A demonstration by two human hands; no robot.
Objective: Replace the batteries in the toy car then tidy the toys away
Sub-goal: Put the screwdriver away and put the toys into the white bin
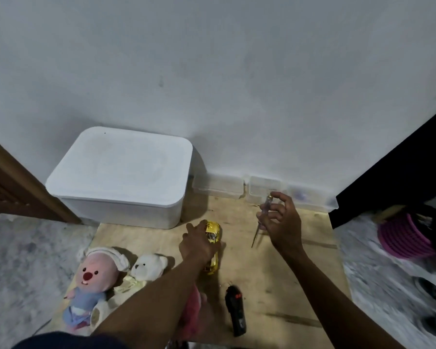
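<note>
Toy car (213,235) is gripped by the left hand (196,244), and the right hand (282,222) pinches a screwdriver (261,220). The battery swap looks barely begun, with the plush toys (98,275) not yet put away.

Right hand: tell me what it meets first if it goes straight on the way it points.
Probably the clear plastic boxes against the wall. The right hand, gripping the screwdriver, points forward and slightly left towards them; depth is unclear.
</note>
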